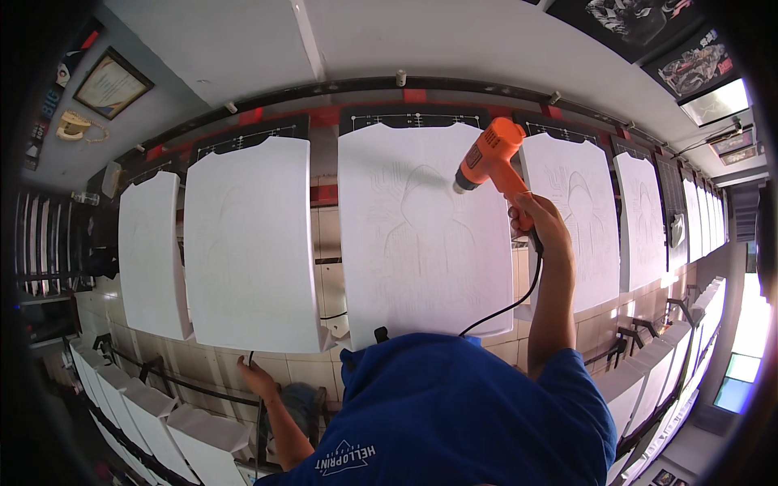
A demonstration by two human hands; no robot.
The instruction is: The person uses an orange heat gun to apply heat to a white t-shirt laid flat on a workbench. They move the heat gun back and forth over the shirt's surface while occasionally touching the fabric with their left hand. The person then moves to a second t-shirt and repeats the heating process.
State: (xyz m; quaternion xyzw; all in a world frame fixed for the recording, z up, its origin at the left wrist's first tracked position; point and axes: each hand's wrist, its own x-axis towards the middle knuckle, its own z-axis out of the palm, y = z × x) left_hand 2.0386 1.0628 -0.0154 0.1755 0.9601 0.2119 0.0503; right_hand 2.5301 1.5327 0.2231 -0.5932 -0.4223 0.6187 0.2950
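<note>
My right hand [536,217] is wrapped tight around the grip of an orange heat gun [489,158], fingers closed on the handle. Its nozzle points left and down at the white shirt [421,231] stretched on the middle platen, near the top of a faint hooded-figure print. The gun's black cord [510,304] hangs from the handle down past my forearm to my blue shirt [454,413].

My left hand [258,378] is low, below the neighbouring white shirt [250,243], fingers curled around what looks like a thin dark cable or rod; I cannot tell which. More white shirts [571,219] hang on platens to either side, in a row along the wall.
</note>
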